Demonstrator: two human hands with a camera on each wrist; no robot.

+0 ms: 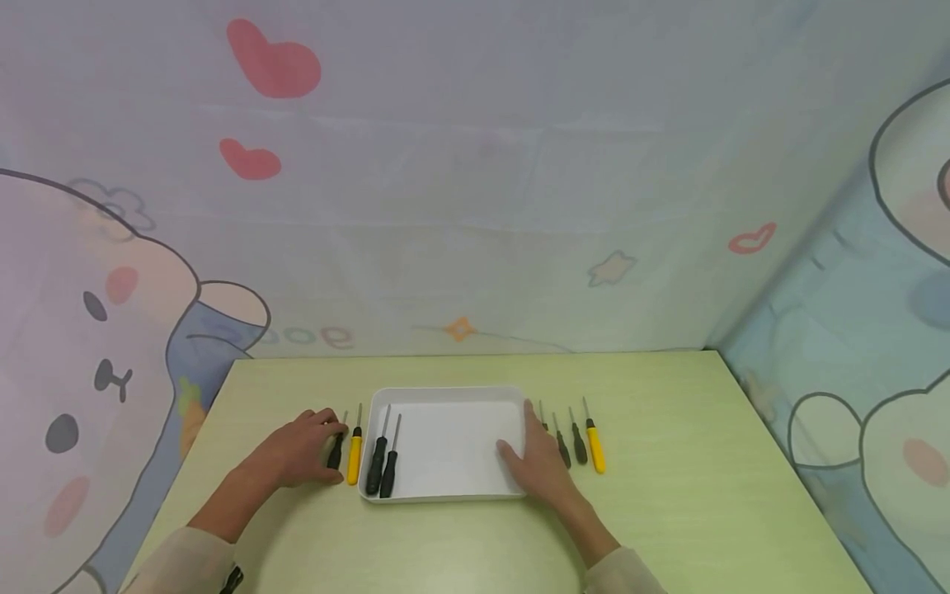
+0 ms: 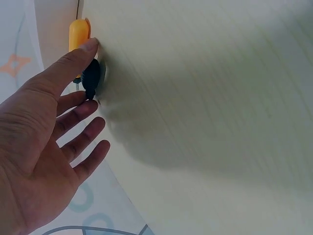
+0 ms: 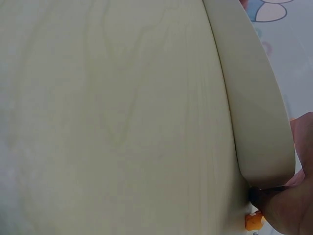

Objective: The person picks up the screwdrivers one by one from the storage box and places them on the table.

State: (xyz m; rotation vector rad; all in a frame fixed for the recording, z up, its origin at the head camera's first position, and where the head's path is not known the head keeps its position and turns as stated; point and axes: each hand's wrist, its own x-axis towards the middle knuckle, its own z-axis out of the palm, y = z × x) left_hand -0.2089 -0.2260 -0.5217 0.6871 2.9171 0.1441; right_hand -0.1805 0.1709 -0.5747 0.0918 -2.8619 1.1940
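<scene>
A white tray lies on the table with two black screwdrivers inside, along its left side. My right hand grips the tray's right end, thumb over the rim and fingers along the outside. The right wrist view shows the tray's side wall and part of that hand. Left of the tray, my left hand reaches around a black screwdriver. Its thumb and fingers stand apart at the two ends of the black handle. A yellow screwdriver lies between this one and the tray.
Several more screwdrivers lie right of the tray, among them a yellow one and a black one; the right hand partly covers others. The pale wooden table meets a printed curtain at its back edge.
</scene>
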